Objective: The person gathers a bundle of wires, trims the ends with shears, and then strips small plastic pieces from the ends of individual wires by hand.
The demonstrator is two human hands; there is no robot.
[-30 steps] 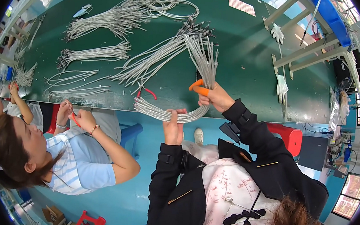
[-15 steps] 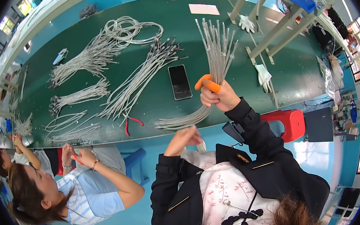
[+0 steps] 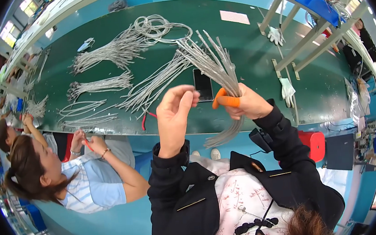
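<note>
My right hand [image 3: 247, 104] is closed around a bundle of grey braided cables [image 3: 212, 66]. Orange finger covers [image 3: 227, 101] sit on its thumb and a finger. Above the fist the cable ends fan out up and to the left; below it the tails [image 3: 225, 134] hang past the table's front edge. To the left my left hand [image 3: 175, 118] is raised and empty, its fingers loosely bent and apart from the thumb. A black phone [image 3: 203, 85] lies on the green table [image 3: 254, 53], partly hidden behind the bundle. Red-handled pliers [image 3: 145, 119] show beside my left hand.
More cable bundles [image 3: 106, 53] and loose coils lie on the table's left half. White gloves [image 3: 287, 91] rest by the shelf posts [image 3: 298, 54] on the right. At my left a co-worker [image 3: 85, 171] holds something red. A red stool [image 3: 312, 146] stands at right.
My left hand has risen from the table's front edge to beside the bundle. The bundle has tilted leftward in my right hand, and the whole view has shifted slightly.
</note>
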